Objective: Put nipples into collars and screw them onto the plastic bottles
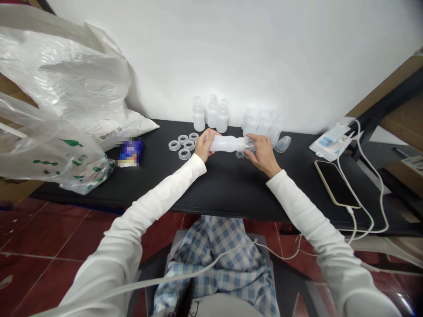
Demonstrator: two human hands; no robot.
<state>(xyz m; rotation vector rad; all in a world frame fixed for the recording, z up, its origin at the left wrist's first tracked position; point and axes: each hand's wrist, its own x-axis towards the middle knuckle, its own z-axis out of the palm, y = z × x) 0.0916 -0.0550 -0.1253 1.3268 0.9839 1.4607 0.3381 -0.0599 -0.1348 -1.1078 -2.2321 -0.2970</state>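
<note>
As I watch from my remote station, the left hand (204, 147) has its fingers closed around the frosted body of a plastic baby bottle (225, 143), and the right hand (263, 154) grips the bottle's clear ribbed end (250, 144). Held level just above the table, the bottle looks light and fairly stiff, though its smooth surface may be slippery, so I judge the wider body the surest place to hold. Small translucent rings (183, 144) lie left of the hands, and upright frosted bottles (212, 112) stand behind them. A clear cone-shaped cap (283, 144) lies to the right on the black table (231, 193), and a phone (336, 184) trails a white cable (366, 176).
</note>
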